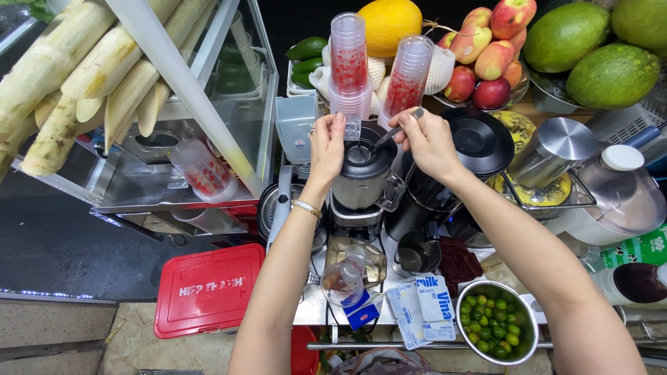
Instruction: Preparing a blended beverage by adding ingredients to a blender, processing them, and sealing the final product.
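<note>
Your left hand (326, 142) pinches a small clear cap (352, 126) over the rim of the steel blender jar (360, 177), fingers narrow around it. Your right hand (427, 142) is closed on a dark-handled spoon (390, 134) whose tip dips into the jar's mouth; what it carries is probably too dark to tell. Just beyond both grips stand two stacks of clear cups (349, 62) with red print. Well below your wrists lie blue-and-white milk sachets (424, 305), beside a steel bowl of small green limes (497, 326). Down to your left sits a red rectangular lid (207, 288) with pale lettering.
</note>
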